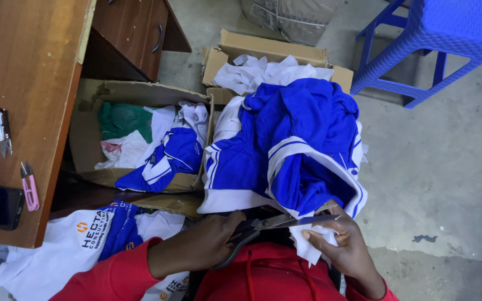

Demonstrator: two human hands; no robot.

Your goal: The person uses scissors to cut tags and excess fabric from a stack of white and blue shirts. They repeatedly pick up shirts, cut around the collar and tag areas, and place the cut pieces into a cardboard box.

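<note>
Two cardboard boxes [140, 92] sit on the grey concrete floor, stuffed with soft blue and white fabric. One crumpled blue garment with white bands [291, 145] (smooth, sporty knit) is heaped over the person's lap. The left hand [196, 245] is clenched through the dark handles of metal scissors [274, 224], blades apart; the right hand [344, 242] pinches a white fabric edge [314, 248] beside the blades.

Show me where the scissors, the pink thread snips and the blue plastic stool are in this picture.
scissors [277, 223]: head view, on the blades.
pink thread snips [29, 189]: head view, on the pink handle.
blue plastic stool [453, 28]: head view, on the seat.
</note>
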